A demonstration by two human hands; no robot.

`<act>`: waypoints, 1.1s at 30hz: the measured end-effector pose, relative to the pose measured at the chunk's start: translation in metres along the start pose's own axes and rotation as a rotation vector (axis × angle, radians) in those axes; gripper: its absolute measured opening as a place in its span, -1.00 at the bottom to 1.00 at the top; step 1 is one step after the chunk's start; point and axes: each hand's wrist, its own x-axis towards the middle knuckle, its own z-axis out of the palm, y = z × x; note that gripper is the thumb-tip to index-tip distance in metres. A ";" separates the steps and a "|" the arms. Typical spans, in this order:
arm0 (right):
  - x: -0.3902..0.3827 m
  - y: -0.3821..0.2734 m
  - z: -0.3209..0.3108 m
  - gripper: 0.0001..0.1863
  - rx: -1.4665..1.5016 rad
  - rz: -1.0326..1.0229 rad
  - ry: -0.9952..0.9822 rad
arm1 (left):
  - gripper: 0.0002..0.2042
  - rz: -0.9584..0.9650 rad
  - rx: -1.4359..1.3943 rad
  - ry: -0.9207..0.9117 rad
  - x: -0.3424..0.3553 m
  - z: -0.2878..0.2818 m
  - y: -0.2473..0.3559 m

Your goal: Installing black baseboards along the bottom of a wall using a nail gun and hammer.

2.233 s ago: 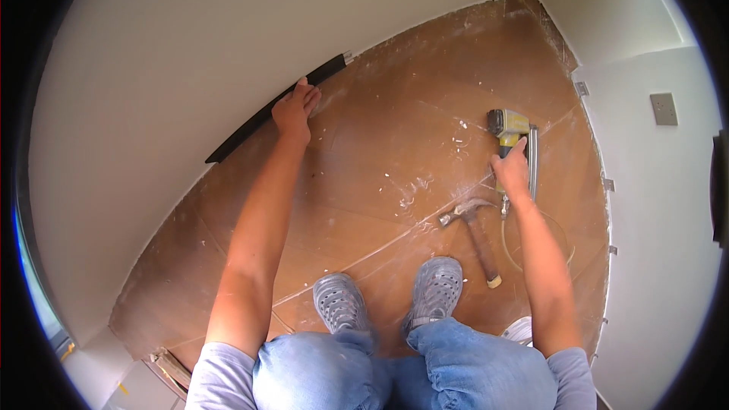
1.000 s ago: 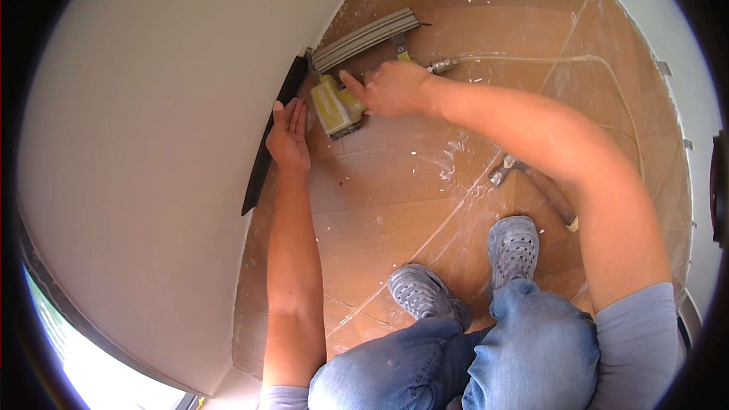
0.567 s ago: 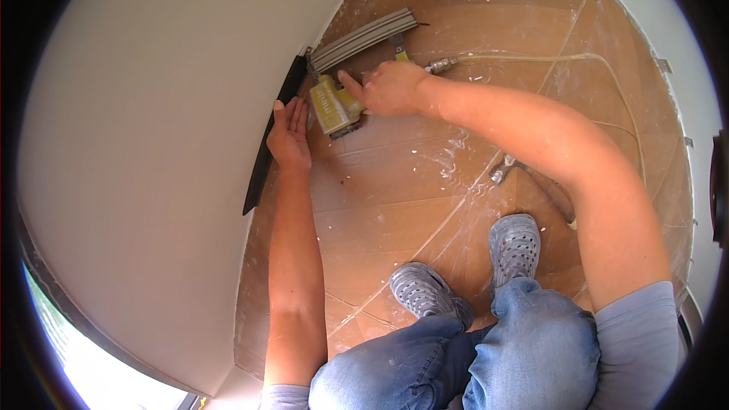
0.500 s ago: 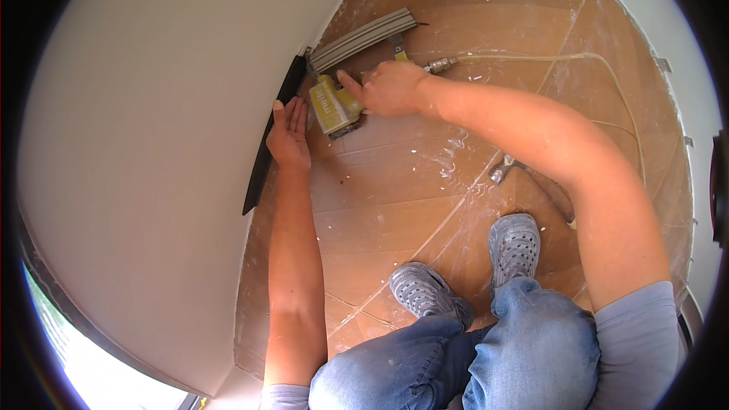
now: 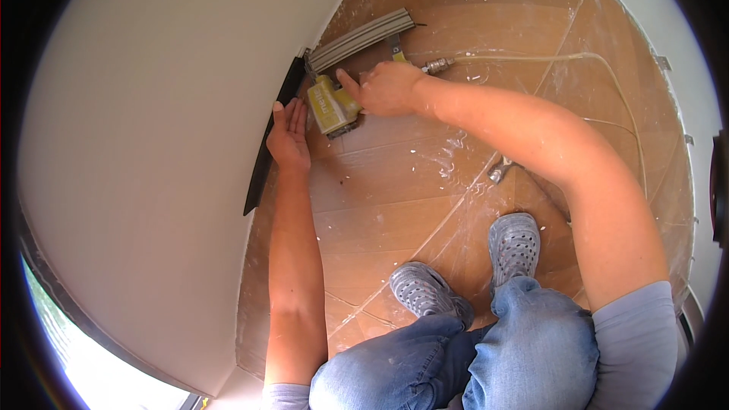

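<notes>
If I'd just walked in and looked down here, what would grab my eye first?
Probably the bright yellow nail gun in the right hand, its nose by the far end of a black strip. That strip stands out against the pale wall, with the left hand laid on it. Then come the gray holey clogs on the brown floor, near the bottom.

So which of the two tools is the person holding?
The yellow pneumatic nail gun, gripped in the right hand; the steel-headed hammer lies on the brown floor, untouched.
</notes>
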 end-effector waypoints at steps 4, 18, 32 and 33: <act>-0.001 0.001 0.001 -0.36 -0.026 -0.015 0.007 | -0.30 0.003 -0.013 -0.005 0.002 -0.001 -0.001; 0.002 0.002 0.007 -0.18 0.003 0.001 0.024 | -0.27 -0.005 -0.018 -0.028 0.000 -0.001 0.001; 0.001 0.000 -0.004 -0.17 0.022 0.047 -0.116 | -0.28 -0.018 -0.017 -0.013 -0.001 0.000 0.002; 0.001 0.000 -0.005 -0.17 0.022 0.043 -0.097 | -0.28 -0.006 -0.018 -0.019 -0.001 0.000 0.002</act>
